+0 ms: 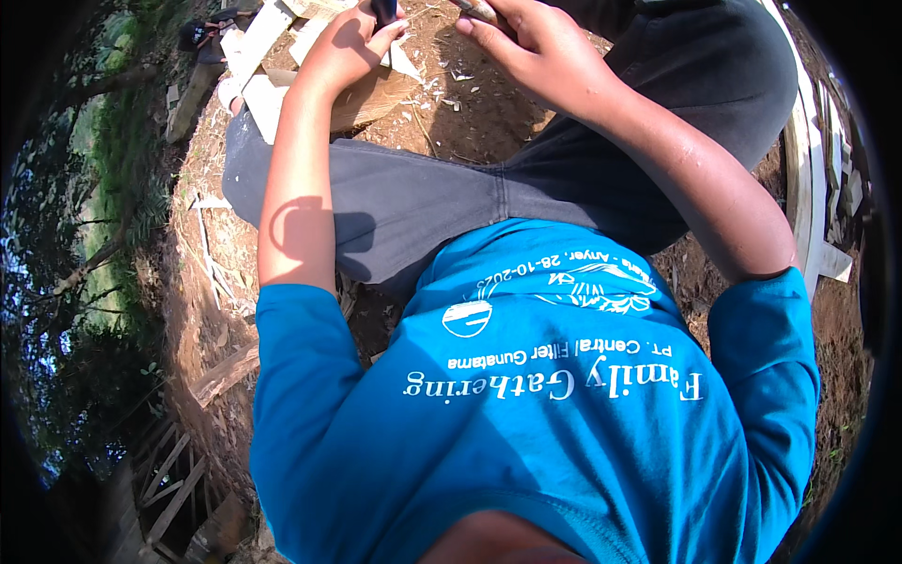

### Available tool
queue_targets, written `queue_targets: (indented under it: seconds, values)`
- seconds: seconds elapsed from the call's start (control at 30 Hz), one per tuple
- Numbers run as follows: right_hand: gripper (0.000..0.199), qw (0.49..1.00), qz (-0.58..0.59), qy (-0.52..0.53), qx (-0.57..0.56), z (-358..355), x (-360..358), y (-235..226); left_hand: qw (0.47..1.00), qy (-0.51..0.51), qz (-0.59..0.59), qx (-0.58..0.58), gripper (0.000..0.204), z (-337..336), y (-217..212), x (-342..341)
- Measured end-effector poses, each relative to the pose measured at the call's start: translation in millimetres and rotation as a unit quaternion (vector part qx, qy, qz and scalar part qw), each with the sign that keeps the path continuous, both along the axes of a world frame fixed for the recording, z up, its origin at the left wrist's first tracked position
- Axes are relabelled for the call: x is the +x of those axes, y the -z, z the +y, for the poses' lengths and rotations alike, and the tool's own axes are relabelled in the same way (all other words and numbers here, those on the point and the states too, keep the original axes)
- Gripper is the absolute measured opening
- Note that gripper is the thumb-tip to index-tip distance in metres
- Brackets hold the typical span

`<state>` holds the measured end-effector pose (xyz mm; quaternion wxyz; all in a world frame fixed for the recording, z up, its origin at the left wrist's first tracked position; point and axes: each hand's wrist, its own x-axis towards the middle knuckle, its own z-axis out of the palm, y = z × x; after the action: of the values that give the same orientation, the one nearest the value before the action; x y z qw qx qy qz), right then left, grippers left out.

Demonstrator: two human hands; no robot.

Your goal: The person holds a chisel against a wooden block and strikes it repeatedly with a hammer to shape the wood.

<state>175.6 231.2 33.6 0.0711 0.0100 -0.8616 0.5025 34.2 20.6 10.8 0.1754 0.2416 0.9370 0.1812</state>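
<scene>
At the top edge, my left hand (349, 45) is closed around a dark, smooth object (384, 9), most of it cut off by the frame. To its right, my right hand (550, 47) grips a brownish, rod-like handle (477, 9); its far end lies outside the picture. Just below my left hand is a light wooden block (376, 100) with visible grain, beside my bent leg. Pale cut boards (263, 38) lie to the left of that hand. The two hands are apart.
Wood shavings (453, 75) litter the brown soil between my legs. Long pale boards (804, 122) stretch along the right side. A split piece of wood (225, 373) lies at the left, near green plants (103, 188). Another person (199, 36) shows at the upper left.
</scene>
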Motion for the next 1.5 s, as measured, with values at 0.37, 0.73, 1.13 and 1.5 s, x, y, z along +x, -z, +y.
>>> queue_targets:
  seconds: [0.37,0.73,1.13,1.5]
  values:
    - [0.021,0.999,-0.022,0.044,-0.012,13,-4,-5,0.995,0.050,-0.049,0.066,0.028,15,-6,-18]
    - [0.016,0.998,0.055,0.019,-0.019,7,-1,-5,0.995,0.068,0.070,-0.038,0.029,2,-5,-20]
    - [0.019,0.997,0.054,-0.019,-0.057,1,-2,-5,0.982,0.122,-0.020,0.139,0.020,-30,42,-41]
    - [0.017,0.996,0.072,-0.023,-0.052,-3,-5,2,0.978,0.113,-0.031,0.170,0.019,-39,55,-41]
